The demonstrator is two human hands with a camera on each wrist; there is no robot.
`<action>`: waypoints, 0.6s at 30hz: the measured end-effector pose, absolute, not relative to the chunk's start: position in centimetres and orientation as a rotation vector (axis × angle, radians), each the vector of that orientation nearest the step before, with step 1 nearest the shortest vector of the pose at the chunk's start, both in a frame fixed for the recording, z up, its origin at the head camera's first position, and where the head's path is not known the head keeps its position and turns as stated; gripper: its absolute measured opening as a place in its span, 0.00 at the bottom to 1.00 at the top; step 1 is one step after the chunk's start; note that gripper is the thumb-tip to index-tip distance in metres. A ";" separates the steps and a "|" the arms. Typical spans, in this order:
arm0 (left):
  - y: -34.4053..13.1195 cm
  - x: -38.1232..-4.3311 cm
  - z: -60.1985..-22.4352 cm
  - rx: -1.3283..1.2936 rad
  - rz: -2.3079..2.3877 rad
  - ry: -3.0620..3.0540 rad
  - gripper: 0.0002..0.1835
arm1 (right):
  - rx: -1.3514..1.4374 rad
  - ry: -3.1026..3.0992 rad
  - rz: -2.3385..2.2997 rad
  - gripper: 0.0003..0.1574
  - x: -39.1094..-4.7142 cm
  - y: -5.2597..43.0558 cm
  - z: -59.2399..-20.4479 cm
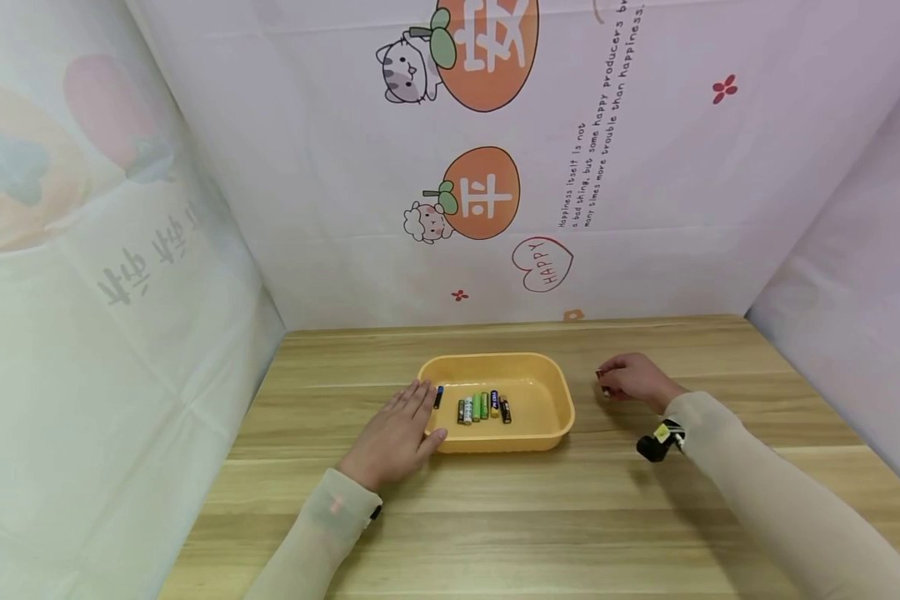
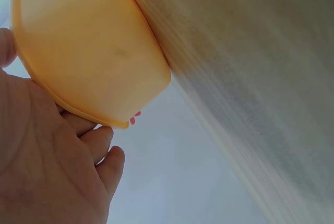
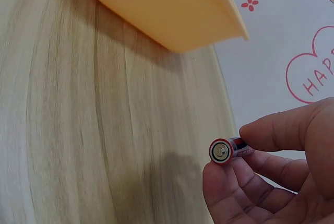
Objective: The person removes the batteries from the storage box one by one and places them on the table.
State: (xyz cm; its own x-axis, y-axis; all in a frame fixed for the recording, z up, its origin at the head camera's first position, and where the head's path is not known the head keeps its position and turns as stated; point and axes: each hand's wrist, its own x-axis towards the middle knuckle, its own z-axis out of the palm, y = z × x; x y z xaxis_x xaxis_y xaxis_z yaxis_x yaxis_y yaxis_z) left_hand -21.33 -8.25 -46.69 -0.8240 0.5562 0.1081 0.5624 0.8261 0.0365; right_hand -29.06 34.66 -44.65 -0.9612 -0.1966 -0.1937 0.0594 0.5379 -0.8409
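Note:
A yellow plastic tray [image 1: 532, 443] stands on the wooden table with several small batteries [image 1: 476, 407] lying in it, most of them side by side in a row. One dark battery with a blue end [image 1: 438, 397] lies apart near the tray's left wall. My left hand [image 1: 393, 442] rests on the left rim, fingers extended along it and thumb at the front corner. To the right of the tray, my right hand [image 1: 636, 382] pinches a battery [image 3: 222, 151] between thumb and fingers, above the tabletop. Its red-ringed metal end faces the right wrist camera.
The wooden table [image 1: 495, 521] extends around the tray. Behind it hangs a white printed cloth [image 1: 330, 208], and similar cloths hang along the left and right sides. A small black device [image 1: 654, 446] is strapped at the right wrist.

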 end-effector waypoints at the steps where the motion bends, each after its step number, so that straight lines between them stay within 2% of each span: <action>1: -8.2 -21.3 -46.7 -0.893 -0.100 -2.913 0.41 | -0.119 2.519 -1.382 0.25 -29.1 34.8 -44.7; 18: -8.2 -21.3 -46.6 -0.886 -0.085 -2.928 0.42 | -0.023 2.577 -1.292 0.21 -30.0 36.3 -46.5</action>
